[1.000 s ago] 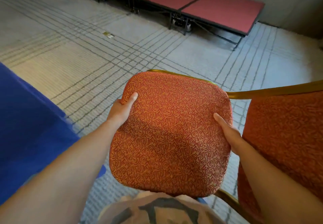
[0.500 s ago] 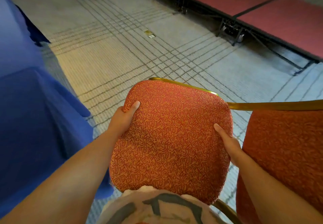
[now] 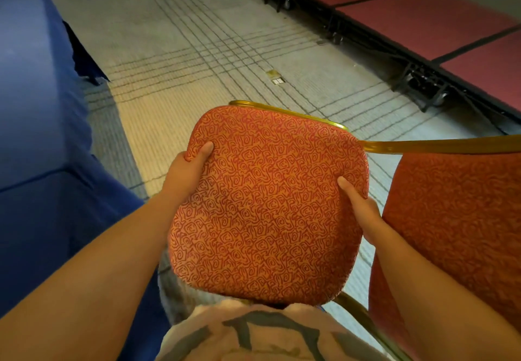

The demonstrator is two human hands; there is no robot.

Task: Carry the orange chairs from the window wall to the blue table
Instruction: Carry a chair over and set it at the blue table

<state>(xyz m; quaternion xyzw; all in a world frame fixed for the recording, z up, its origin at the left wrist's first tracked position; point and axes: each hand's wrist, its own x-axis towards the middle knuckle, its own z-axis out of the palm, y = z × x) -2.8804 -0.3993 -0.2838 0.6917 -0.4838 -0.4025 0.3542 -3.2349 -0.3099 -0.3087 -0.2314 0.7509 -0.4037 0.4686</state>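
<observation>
Arms outstretched, left hand (image 3: pixel 183 174) and right hand (image 3: pixel 363 214) grip opposite sides of the orange chair (image 3: pixel 265 205).

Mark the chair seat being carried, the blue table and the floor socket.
orange chair seat (image 3: pixel 267 205): head view, centre of the patterned cushion.
blue table (image 3: pixel 36 93): head view, cloth-covered top.
floor socket (image 3: pixel 277 80): head view, its plate in the carpet.

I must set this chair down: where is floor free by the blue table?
Bare carpet lies ahead, between the blue table on the left and the red platforms at right. The orange chair crowds the near right.
</observation>
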